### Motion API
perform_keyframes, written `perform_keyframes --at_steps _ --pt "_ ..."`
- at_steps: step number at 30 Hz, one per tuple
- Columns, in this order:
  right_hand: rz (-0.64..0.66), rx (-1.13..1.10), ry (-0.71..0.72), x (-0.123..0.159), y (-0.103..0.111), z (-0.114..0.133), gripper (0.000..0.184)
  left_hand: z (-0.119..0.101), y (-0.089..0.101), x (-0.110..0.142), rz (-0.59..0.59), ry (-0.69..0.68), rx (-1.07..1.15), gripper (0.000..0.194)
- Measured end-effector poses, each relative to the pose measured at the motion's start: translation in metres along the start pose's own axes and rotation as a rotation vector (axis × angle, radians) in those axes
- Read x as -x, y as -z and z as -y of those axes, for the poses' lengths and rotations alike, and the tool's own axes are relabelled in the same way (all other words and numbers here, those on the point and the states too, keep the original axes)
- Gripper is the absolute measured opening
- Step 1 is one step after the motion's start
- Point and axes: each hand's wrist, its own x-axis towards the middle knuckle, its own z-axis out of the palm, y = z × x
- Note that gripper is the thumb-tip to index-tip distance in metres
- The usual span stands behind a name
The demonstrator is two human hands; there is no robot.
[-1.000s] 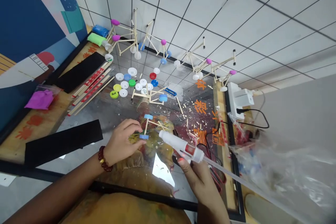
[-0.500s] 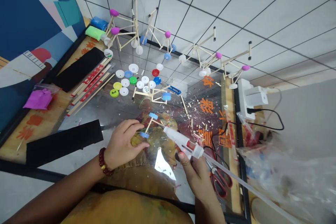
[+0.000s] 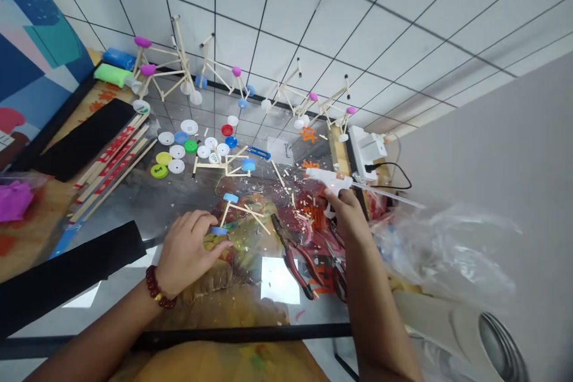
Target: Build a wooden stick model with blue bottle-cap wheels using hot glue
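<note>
Left hand (image 3: 183, 253): grip narrow, fingertips touching lower blue bottle cap (image 3: 219, 230) of stick frame (image 3: 239, 210), frame at hand's 1 o'clock. Right hand (image 3: 349, 215): grip closed on white hot glue gun (image 3: 329, 179). Red-handled pliers (image 3: 290, 256) at its 8 o'clock.

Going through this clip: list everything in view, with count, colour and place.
Stick models: several, pale wood with purple and blue caps, far side.
Small stick model: one, pale wood with blue caps, at left fingertips.
Bottle caps: about fifteen, mostly white, some blue, green, yellow, red, centre-left.
Chopsticks: several, pale with red print, left.
Black strips: two, left.
Clay blocks: two, blue and green, far left.
Pliers: one, red-handled, centre-right.
Power socket: one, white, far right.
Plastic bag: one, clear, right.
Hot glue gun: one, white, in right hand.
Bead bracelet: one, dark red, left wrist.
Left hand: open.
Right hand: gripping.
</note>
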Motion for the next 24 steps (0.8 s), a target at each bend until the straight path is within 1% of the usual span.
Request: perform_keyframes --at_steps 2,4,6,8,10,11,12,13,14,16,17,18,19,21,24 --pt "0.064 0.037 -0.031 -0.013 0.003 -0.006 0.055 -0.001 0.000 0.000 -0.007 0.004 -0.007 0.035" --pt "0.084 0.170 0.000 -0.019 0.009 -0.008 0.058 -0.002 0.001 0.001 -0.010 0.017 -0.007 0.036" --pt "0.021 0.402 0.078 -0.018 0.017 -0.006 0.058 -0.003 0.003 0.003 -0.001 0.037 -0.004 0.037" --pt "-0.046 0.639 0.159 -0.010 0.024 -0.001 0.055 -0.003 0.004 0.004 0.013 0.063 -0.003 0.038" --pt "-0.157 0.755 0.280 0.007 0.024 0.007 0.049 -0.003 0.005 0.005 0.029 0.081 -0.008 0.037" --pt "-0.223 0.758 0.353 0.018 0.020 0.013 0.046 -0.003 0.005 0.006 0.032 0.087 -0.013 0.037" --pt "-0.265 0.722 0.433 0.032 0.013 0.018 0.042 -0.003 0.005 0.006 0.033 0.089 -0.019 0.037" --pt "-0.238 0.676 0.522 0.046 0.002 0.024 0.036 -0.003 0.005 0.006 0.031 0.087 -0.026 0.037" --pt "-0.174 0.634 0.623 0.060 -0.011 0.030 0.031 -0.003 0.004 0.007 0.027 0.081 -0.033 0.037" --pt "0.099 0.596 0.837 0.083 -0.043 0.039 0.022 -0.003 0.004 0.007 0.015 0.059 -0.046 0.038" --pt "0.200 0.601 0.941 0.091 -0.060 0.042 0.023 -0.003 0.003 0.008 0.012 0.045 -0.054 0.038" --pt "0.260 0.621 1.037 0.096 -0.077 0.045 0.027 -0.004 0.003 0.008 0.009 0.032 -0.061 0.038" --pt "0.288 0.656 1.100 0.098 -0.091 0.047 0.028 -0.004 0.002 0.008 0.008 0.020 -0.066 0.038" --pt "0.324 0.712 1.191 0.095 -0.114 0.048 0.027 -0.005 0.001 0.009 0.004 0.010 -0.063 0.040" --pt "0.338 0.741 1.258 0.085 -0.131 0.047 0.025 -0.006 0.000 0.009 0.001 0.017 -0.041 0.040"
